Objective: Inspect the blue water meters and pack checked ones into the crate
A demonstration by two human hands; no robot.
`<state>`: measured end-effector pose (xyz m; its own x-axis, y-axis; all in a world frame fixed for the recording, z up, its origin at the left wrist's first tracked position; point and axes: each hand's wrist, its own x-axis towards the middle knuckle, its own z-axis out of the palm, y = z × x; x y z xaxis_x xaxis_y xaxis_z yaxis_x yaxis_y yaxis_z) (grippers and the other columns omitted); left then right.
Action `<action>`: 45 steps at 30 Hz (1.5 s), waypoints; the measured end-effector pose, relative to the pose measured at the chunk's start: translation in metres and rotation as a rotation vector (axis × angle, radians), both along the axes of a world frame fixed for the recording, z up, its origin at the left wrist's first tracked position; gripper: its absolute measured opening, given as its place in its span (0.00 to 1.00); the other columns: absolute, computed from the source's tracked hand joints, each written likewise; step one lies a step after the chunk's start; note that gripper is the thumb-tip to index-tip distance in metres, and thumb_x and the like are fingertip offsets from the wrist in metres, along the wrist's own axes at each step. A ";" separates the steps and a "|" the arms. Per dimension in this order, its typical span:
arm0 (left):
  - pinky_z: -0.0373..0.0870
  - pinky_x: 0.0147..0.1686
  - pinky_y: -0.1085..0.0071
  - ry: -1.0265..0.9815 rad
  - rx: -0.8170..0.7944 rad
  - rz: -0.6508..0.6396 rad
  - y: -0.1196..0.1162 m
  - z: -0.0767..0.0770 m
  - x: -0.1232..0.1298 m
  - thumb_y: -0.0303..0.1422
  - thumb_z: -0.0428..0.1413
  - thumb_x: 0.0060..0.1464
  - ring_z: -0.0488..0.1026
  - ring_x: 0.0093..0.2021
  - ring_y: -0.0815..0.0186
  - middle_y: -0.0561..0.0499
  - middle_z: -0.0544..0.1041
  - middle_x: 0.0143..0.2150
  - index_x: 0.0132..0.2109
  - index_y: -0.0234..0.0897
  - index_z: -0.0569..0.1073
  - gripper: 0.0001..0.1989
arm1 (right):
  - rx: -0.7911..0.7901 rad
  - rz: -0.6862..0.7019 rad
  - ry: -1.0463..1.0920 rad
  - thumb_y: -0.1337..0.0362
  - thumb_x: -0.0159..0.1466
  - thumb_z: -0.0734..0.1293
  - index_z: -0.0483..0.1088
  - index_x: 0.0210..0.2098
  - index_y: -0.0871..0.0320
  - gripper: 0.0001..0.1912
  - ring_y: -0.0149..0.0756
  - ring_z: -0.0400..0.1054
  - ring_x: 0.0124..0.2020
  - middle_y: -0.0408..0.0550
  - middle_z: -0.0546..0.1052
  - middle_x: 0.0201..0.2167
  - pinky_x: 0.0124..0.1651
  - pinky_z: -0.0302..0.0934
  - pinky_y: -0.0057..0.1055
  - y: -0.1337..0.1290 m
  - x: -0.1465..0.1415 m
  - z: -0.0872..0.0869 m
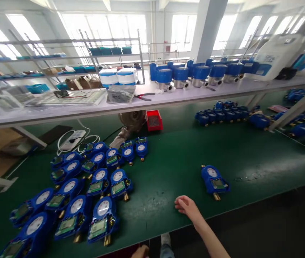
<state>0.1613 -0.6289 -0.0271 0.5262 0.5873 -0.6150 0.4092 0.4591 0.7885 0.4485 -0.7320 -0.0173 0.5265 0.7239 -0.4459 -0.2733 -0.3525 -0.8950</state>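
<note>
1. Lone blue water meter [214,181] lies flat on green bench mat [165,172], long axis roughly front-to-back, brass fitting [216,196] pointing toward the person.
2. Right hand [186,207] empty, half-open, left of meter, apart from it.
3. Left hand [141,252] cut off at frame edge; state cannot tell.
4. Crowded meters [103,208] further left.

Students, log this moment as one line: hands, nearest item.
right hand: empty, over green mat | nearest: blue water meter, brass fitting | left hand: at view's edge

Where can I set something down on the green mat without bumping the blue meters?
Bare green mat lies between the big pile of blue water meters and the lone meter, above the right hand. More lies right of that lone meter. The pile is crowded.
</note>
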 end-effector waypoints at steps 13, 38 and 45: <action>0.56 0.13 0.74 0.323 -0.018 -0.457 0.044 -0.099 0.021 0.59 0.50 0.43 0.74 0.18 0.60 0.47 0.79 0.23 0.28 0.40 0.70 0.25 | -0.190 -0.257 -0.077 0.53 0.54 0.69 0.73 0.34 0.64 0.19 0.43 0.72 0.37 0.58 0.78 0.34 0.43 0.65 0.41 -0.057 0.230 0.051; 0.55 0.07 0.77 0.317 -0.130 -0.536 0.059 -0.113 0.021 0.61 0.49 0.42 0.75 0.17 0.62 0.40 0.80 0.31 0.38 0.32 0.71 0.34 | 0.334 -0.518 0.831 0.47 0.61 0.52 0.63 0.52 0.58 0.28 0.48 0.64 0.54 0.56 0.73 0.49 0.53 0.60 0.53 -0.007 0.104 0.011; 0.55 0.09 0.78 0.273 -0.097 -0.504 0.055 -0.099 0.022 0.60 0.48 0.43 0.74 0.17 0.64 0.42 0.80 0.30 0.35 0.33 0.70 0.31 | 0.418 -0.344 0.979 0.52 0.61 0.57 0.60 0.55 0.64 0.28 0.43 0.63 0.55 0.57 0.72 0.50 0.55 0.60 0.45 0.015 0.062 0.044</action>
